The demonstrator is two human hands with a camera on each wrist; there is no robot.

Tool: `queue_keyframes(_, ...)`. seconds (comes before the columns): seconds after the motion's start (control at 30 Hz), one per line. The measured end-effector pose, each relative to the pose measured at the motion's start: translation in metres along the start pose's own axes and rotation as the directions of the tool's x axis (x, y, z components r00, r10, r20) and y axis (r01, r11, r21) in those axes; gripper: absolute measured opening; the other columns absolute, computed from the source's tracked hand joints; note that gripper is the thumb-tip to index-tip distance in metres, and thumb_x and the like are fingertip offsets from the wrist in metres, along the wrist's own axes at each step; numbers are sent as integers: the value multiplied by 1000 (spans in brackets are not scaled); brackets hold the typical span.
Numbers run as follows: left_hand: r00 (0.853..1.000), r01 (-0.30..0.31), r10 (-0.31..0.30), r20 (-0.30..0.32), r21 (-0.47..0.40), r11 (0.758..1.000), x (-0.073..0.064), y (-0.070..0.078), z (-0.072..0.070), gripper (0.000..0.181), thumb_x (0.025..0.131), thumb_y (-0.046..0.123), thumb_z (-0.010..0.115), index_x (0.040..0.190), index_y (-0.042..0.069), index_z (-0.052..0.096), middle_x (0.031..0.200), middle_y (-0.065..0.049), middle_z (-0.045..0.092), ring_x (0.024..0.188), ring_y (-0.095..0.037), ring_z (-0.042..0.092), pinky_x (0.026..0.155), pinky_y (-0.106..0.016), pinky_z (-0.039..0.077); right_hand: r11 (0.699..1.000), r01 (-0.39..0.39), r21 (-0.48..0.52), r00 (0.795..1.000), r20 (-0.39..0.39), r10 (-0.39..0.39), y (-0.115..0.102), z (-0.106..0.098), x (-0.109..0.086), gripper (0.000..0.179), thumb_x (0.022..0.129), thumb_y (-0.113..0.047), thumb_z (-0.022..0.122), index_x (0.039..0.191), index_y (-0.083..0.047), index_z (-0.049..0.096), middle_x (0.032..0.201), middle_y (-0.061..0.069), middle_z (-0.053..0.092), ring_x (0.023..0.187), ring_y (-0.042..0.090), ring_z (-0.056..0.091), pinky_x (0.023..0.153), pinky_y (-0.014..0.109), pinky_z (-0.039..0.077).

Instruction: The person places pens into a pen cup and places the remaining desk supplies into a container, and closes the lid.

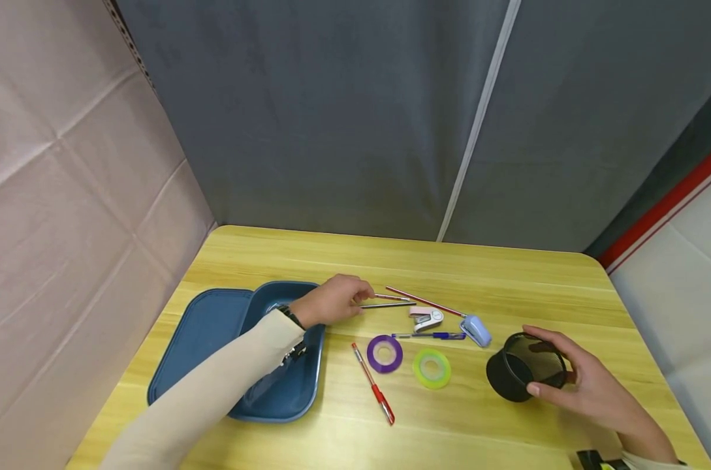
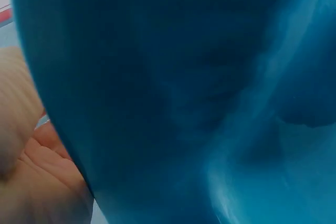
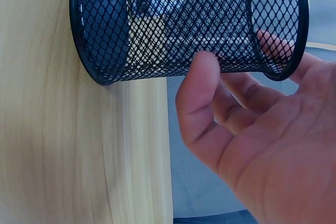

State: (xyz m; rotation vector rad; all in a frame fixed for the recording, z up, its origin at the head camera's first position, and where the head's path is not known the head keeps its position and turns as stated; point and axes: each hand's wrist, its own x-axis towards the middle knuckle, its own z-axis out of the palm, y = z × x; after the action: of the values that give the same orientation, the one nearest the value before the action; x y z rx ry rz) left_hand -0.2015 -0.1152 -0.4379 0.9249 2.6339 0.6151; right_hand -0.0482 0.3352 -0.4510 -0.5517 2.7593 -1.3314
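My left hand (image 1: pixel 334 300) reaches across the blue tray's right rim, fingers bent at the near ends of a slim dark pen (image 1: pixel 388 305) and a slim reddish pen (image 1: pixel 393 297). Whether the fingertips pinch either one is hidden. In the left wrist view the blue tray wall (image 2: pixel 131 77) covers most of the frame, with part of the hand (image 2: pixel 47 177) behind its edge. My right hand (image 1: pixel 590 385) holds a black mesh pen holder (image 1: pixel 510 375), thumb on the near side and fingers on the far side. The holder (image 3: pixel 199 24) is tilted, its mouth toward the palm.
Two blue trays (image 1: pixel 199 339) overlap at the left. Mid-table lie a purple tape roll (image 1: pixel 384 339), a green tape roll (image 1: pixel 418 369), a red pen (image 1: pixel 375 388), a blue pen (image 1: pixel 449 336), a stapler (image 1: pixel 428 321), a long red stick (image 1: pixel 426 301) and a light-blue object (image 1: pixel 476 331).
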Motion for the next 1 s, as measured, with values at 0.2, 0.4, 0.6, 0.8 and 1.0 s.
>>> queue_keyframes(0.2,1000,16,-17,-13,-28,999,2,2,-1,35,97,10,77,132,10,70,126,-6,74,112,-18,70,100,-35,59,1000,4,4,1000,2,-4,0,-1,1,85,85,-3,86,159,-13,46,153,-18,50,124,-9,50,63,27,57)
queue_keyframes(0.4,1000,16,-19,-19,-151,988,8,7,-1,35,96,8,78,130,9,71,125,-7,74,108,-17,72,96,-31,60,1000,17,17,1000,12,-17,-1,0,1,85,86,-1,84,160,-12,44,154,-26,46,127,-11,49,64,27,58)
queue_keyframes(0.6,999,23,-28,-19,-220,975,15,4,5,34,95,7,78,128,10,71,122,-6,73,104,-15,71,92,-29,61,999,25,20,1000,12,-25,-1,0,1,85,86,0,84,160,-11,44,154,-27,45,128,-12,48,66,27,57)
queue_keyframes(0.8,998,66,-63,21,-240,968,16,7,5,37,95,6,79,129,9,68,124,-9,72,108,-18,71,96,-31,61,1000,15,26,1000,10,-16,1,-1,0,84,86,0,84,159,-11,44,154,-25,46,127,-10,50,66,26,58)
queue_keyframes(1.0,997,69,-57,56,-249,966,16,12,-2,40,95,4,79,132,7,67,128,-10,71,111,-19,71,98,-32,60,1000,20,21,1000,7,-21,1,-1,1,84,85,0,84,159,-12,45,153,-24,48,126,-9,51,66,27,58)
